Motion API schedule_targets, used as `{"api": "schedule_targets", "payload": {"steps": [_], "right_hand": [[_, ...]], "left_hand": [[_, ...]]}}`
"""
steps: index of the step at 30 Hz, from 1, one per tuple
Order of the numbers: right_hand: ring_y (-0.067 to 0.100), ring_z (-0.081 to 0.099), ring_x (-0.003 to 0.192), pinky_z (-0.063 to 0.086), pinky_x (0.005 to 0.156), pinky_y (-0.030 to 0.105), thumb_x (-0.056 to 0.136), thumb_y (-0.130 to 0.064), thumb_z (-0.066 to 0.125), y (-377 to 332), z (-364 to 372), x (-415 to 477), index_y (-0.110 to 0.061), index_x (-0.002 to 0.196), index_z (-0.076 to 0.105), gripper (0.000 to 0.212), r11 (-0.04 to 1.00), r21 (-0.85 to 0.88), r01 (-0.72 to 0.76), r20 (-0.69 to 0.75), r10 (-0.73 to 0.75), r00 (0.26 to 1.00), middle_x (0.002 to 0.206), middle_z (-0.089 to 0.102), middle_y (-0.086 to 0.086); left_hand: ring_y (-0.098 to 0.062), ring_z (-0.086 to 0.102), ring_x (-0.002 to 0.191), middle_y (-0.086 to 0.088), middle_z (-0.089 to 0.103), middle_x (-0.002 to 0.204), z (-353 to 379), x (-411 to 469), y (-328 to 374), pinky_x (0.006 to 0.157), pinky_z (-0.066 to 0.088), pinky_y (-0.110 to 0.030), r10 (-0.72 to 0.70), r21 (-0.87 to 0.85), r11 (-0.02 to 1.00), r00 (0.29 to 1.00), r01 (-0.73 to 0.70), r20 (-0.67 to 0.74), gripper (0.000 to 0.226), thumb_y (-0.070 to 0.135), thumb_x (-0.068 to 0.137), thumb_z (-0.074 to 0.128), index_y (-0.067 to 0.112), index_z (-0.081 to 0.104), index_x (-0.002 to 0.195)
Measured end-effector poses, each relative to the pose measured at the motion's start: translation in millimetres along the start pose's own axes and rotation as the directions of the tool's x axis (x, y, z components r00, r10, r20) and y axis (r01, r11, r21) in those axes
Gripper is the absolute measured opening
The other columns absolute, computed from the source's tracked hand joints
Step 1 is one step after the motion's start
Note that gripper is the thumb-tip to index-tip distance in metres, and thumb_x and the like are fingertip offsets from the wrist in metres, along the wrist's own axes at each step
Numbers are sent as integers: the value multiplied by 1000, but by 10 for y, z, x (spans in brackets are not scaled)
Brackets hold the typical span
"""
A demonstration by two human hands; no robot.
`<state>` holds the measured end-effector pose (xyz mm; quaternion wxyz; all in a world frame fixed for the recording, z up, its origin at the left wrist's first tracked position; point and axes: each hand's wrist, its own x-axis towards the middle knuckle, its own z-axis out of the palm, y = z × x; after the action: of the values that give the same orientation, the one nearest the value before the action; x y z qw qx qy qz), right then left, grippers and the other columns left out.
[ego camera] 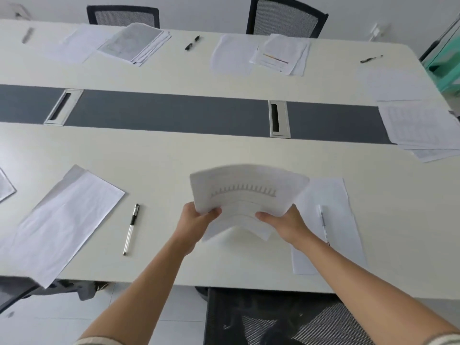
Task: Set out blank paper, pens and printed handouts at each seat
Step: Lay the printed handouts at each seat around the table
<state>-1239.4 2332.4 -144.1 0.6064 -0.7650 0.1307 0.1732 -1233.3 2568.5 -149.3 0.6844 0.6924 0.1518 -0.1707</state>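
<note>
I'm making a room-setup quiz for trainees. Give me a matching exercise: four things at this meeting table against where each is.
Things:
1. curved stack of printed handouts
2. clear-barrelled pen with black cap
3. pale slim pen
4. right silver rectangular cable port

Places:
A. set in the dark grey centre strip
B. lying on a blank white sheet
C. gripped by left hand and right hand
D. on bare cream tabletop, left of both hands

Pairs: 1-C, 2-D, 3-B, 4-A

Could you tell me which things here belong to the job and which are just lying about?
Job: curled printed handouts held by left hand and right hand; blank white sheet; black-capped clear pen.
Lying about: black mesh chair; silver cable slot.
</note>
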Motion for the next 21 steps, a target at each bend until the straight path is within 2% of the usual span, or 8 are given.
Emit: {"api": "schedule_targets", "payload": {"steps": [3,5,8,12,14,18,19,21], "right_hand": [[-9,67,82,52,72,9,86,-16,73,40,-33,92,-28,95,69,15,999,34,-34,-38,35,999,93,72,-16],[4,69,87,54,81,20,87,-17,71,126,-49,174,-21,96,69,10,996,5,-94,-97,94,991,93,73,-10],[26,69,93,53,83,34,84,-18,73,388,-69,383,-9,97,69,17,956,-75,-283,-194,265,945,100,73,8],[28,64,99,52,83,32,81,-25,75,613,-60,572,-3,114,61,42,890,-151,-429,-221,393,893,116,67,10],[29,58,108,46,81,31,82,-32,74,632,-62,588,-2,122,52,55,856,-245,-455,-203,414,887,119,57,5],[21,51,69,37,63,28,80,-49,69,606,-272,433,-19,77,53,34,780,-529,-334,-254,229,939,76,51,0],[20,57,77,43,67,29,82,-49,66,618,-367,344,-21,84,61,29,752,-585,-305,-304,146,941,81,59,-2],[21,56,112,49,83,35,86,-44,64,731,-591,140,-21,117,63,38,674,-681,-285,-383,4,924,117,64,-3]], "left_hand": [[-25,73,91,-10,75,100,85,12,9,75,58,-34,-65,-125,990,997,60,-38,14,9,87,68,6,70,100],[-25,73,85,-11,75,95,139,6,-85,68,57,-32,-132,-109,986,990,126,-51,15,6,89,64,2,67,103],[-24,67,77,-12,68,87,191,-45,-348,67,57,-36,-286,74,954,956,291,-64,29,3,89,62,4,56,117],[-25,62,92,-9,61,105,167,-109,-690,76,54,-37,-334,386,846,930,367,-153,56,15,86,66,18,42,136],[-23,59,101,-5,56,118,165,-155,-770,82,53,-37,-259,603,742,955,293,-145,58,21,84,66,21,40,137],[-21,37,131,-2,30,148,244,-252,-845,101,44,-32,-76,911,411,995,-26,63,62,35,86,63,27,36,141],[-23,28,139,-4,20,154,282,-266,-860,108,39,-34,-72,939,329,989,-97,128,64,38,87,62,29,33,143],[-29,8,147,-7,0,161,349,-279,-904,117,24,-40,-109,961,193,970,-196,219,69,42,88,59,31,25,147]]}}
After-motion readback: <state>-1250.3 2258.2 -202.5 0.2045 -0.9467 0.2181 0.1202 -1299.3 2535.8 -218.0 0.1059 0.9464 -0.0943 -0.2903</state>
